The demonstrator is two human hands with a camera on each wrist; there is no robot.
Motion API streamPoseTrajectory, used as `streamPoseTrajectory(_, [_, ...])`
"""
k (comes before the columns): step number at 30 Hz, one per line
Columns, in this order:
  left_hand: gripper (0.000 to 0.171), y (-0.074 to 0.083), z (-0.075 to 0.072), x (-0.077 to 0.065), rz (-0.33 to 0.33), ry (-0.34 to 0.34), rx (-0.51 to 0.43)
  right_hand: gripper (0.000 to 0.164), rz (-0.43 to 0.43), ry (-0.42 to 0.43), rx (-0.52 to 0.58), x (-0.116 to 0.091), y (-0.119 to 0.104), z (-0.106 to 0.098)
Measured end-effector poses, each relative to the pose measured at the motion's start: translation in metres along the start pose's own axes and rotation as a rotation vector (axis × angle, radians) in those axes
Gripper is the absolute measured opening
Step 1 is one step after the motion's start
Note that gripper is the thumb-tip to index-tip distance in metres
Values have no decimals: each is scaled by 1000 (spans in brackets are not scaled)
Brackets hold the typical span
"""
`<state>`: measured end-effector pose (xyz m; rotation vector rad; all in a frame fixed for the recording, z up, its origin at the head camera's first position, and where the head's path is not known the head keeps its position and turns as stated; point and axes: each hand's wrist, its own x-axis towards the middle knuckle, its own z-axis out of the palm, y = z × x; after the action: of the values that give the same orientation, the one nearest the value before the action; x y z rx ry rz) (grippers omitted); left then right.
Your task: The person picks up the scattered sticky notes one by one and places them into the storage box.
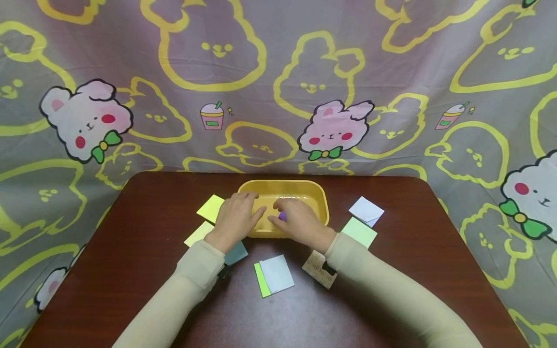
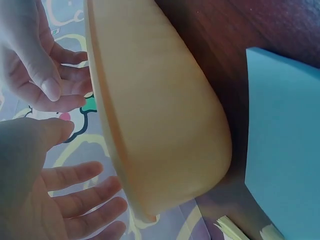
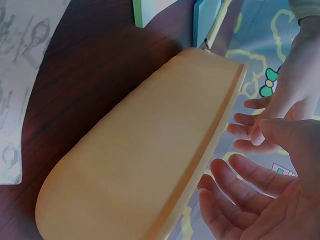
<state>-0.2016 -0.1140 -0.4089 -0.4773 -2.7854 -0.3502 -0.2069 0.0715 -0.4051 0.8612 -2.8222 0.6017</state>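
A yellow plastic tray (image 1: 319, 193) stands at the far middle of the table. Over its left part is my left hand (image 1: 235, 215), thumb and fingers spread and holding nothing. My right hand (image 1: 300, 220) hovers above the right part, its fingers loosely bent with nothing between them in the right wrist view. Something small and purple (image 1: 283, 216) shows beside the right thumb; most of it is hidden by the hand. In the left wrist view, the fingers (image 2: 87, 200) are close to the tray's rim (image 2: 107, 130).
Pads of sticky notes lie around the tray: bright yellow (image 1: 211, 208), pale yellow (image 1: 197, 233) and teal (image 1: 237, 253) at left. Pale blue (image 1: 278, 274) over green (image 1: 262, 282) is in front. Patterned beige (image 1: 319, 270), pale green (image 1: 360, 233) and white (image 1: 366, 210) pads are right. A printed curtain (image 1: 261, 159) hangs behind.
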Motion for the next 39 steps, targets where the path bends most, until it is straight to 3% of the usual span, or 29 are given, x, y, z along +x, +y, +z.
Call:
streamPoseTrajectory(17, [47, -14, -6, -4, -30, 21, -18, 38, -18, -18, 6, 1, -14, 4])
streamPoseTrajectory(29, [47, -26, -9, -7, -47, 79, -3, 40, -59, -32, 28, 4, -22, 11])
streamPoseTrajectory(39, [47, -38, -17, -11, -93, 56, -34, 39, -49, -43, 35, 5, -29, 13])
